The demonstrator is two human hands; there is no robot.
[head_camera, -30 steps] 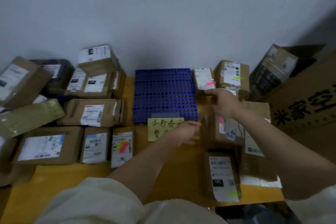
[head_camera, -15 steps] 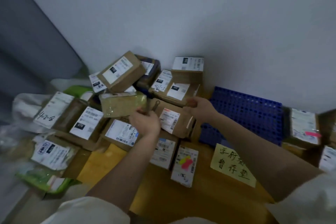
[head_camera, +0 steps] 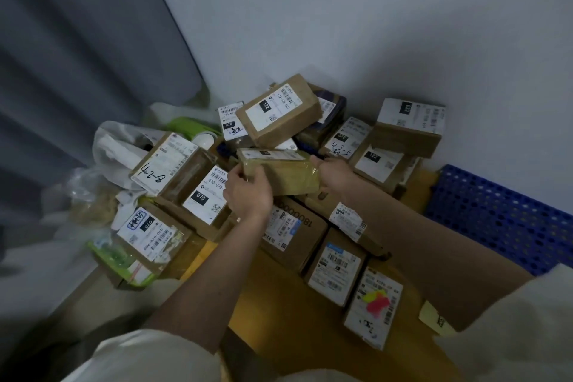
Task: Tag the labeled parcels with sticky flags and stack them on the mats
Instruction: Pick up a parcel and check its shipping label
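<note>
A flat olive-tan parcel point(head_camera: 283, 172) wrapped in shiny tape is held above a heap of labeled cardboard parcels. My left hand point(head_camera: 248, 192) grips its left end and my right hand point(head_camera: 333, 172) grips its right end. A brown box marked 122 point(head_camera: 279, 112) leans just behind it. Pink and yellow sticky flags point(head_camera: 378, 299) lie on a white-labeled parcel point(head_camera: 373, 308) at the lower right. The blue perforated mat point(head_camera: 502, 214) lies at the right, against the wall.
Several more labeled boxes crowd the yellow table point(head_camera: 288, 298), one marked 070 point(head_camera: 206, 195) and one with handwriting 4-2-8 point(head_camera: 164, 164). Plastic bags and green packets point(head_camera: 117, 254) spill off the left edge. A grey curtain point(head_camera: 77, 56) hangs at the left. A yellow note point(head_camera: 434, 318) peeks out under my right arm.
The view swung left from the blue mat to the parcel heap. Both hands left the mat area, reached into the heap and took hold of the olive-tan parcel, which is now lifted.
</note>
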